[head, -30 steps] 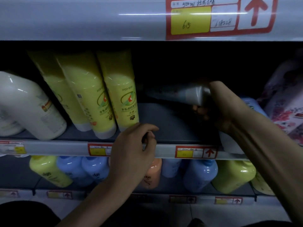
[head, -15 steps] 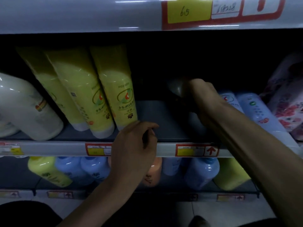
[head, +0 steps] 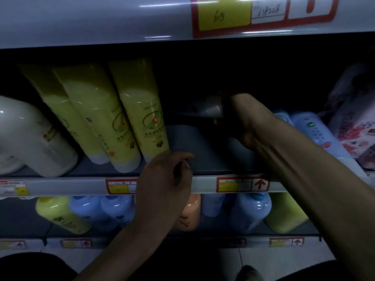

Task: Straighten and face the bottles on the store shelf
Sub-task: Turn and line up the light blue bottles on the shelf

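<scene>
Head view shows the right hand (head: pixel 249 120) reaching deep into the dark back of the middle shelf (head: pixel 203 185), its grip closed around a silver-grey bottle (head: pixel 213 109) that lies nearly on its side at centre right of the frame. A second ago that bottle sat higher and nearer the front, with more of its pale body showing; now only a short stretch clears the knuckles, and the forearm has pushed further in. My reading is that the bottle is being carried back or turned, not yet stood up and faced.

Left hand (head: pixel 164 179) remains at the shelf's front rail in the middle of the frame, fingers curled loosely with nothing between them; it has hardly shifted.

Three yellow tubes (head: pixel 142 118) stand cap-down at upper left, labels outward, leaning together, with a white bottle (head: pixel 30 138) at the far left edge. Pale blue bottles (head: pixel 312 134) lie to the right of the forearm. An open patch of shelf floor lies between the tubes and the right hand, likely where the held bottle belongs.
</scene>
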Available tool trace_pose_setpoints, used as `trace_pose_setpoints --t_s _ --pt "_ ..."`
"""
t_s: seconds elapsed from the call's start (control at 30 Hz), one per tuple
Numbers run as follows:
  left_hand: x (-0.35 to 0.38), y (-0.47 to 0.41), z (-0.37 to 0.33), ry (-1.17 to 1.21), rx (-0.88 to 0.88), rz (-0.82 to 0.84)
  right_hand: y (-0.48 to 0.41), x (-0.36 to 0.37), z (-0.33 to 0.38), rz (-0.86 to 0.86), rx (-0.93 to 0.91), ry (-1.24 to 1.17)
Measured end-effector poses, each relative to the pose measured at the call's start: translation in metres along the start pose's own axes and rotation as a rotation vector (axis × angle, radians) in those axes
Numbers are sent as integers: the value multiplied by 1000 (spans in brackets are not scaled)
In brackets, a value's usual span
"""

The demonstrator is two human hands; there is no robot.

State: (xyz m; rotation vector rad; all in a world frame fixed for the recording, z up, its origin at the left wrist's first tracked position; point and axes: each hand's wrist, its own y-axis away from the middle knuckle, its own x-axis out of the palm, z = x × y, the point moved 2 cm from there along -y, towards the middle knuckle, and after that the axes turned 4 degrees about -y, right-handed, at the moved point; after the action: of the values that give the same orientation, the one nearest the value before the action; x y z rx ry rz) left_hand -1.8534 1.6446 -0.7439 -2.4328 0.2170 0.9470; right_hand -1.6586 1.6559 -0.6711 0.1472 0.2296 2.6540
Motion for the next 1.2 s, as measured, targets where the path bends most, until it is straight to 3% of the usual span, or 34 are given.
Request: trace_pose_setpoints --t_s 0.2,0.43,0.53,0.63,0.73,0.8,0.87,0.93,1.0,1.1,1.2 --pt "-3 3 2 -11 55 5 44 -18 -6 -201 -94 310" --pt "-13 5 3 -417 365 -169 66 -22 -29 -360 -331 1150" --pt "-20 3 4 -449 315 -220 65 -20 -36 -418 -435 1330" --pt "-25 2 5 -445 226 -222 63 -10 -39 -444 -385 1503" --pt "-31 2 4 -405 148 -209 64 15 -31 -491 -512 1442" --pt "-35 2 6 -379 88 -191 61 36 -24 -372 -626 1270" --pt "-38 2 8 -365 37 -181 48 55 -30 -208 -584 1041" --pt "-40 1 10 -372 14 -176 34 69 -37 -78 -430 951" --pt "-42 1 12 -374 6 -174 29 73 -33 -95 -401 1033" --pt "-46 2 13 -357 8 -184 28 60 -17 -253 -435 1363" --pt "-46 2 15 -355 28 -200 27 37 -17 -347 -280 1599"
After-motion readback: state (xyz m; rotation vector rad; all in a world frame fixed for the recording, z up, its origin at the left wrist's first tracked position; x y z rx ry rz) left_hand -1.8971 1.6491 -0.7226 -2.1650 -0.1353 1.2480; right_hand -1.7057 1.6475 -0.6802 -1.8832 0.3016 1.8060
